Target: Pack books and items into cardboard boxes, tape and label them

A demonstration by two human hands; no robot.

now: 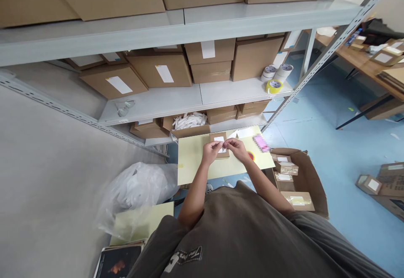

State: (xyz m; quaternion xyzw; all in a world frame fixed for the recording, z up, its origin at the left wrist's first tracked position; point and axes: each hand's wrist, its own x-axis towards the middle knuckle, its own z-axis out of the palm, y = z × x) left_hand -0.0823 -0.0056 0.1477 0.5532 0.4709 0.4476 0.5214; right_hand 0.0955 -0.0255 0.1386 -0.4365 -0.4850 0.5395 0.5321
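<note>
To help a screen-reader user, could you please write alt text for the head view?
A person's left hand and right hand are close together over a small labelled box on a yellow table. Behind stands a metal rack holding cardboard boxes; to the right, an open carton holds parcels.

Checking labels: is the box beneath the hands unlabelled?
No, a white label shows on the box, partly hidden by the left hand and right hand.

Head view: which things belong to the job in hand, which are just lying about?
Likely in the job:
labelled box, under the left hand and right hand; anything pinched is too small to tell
pale yellow table, bearing the box

Apparently just lying about:
yellow tape roll, on the shelf
plastic bag, left
</note>
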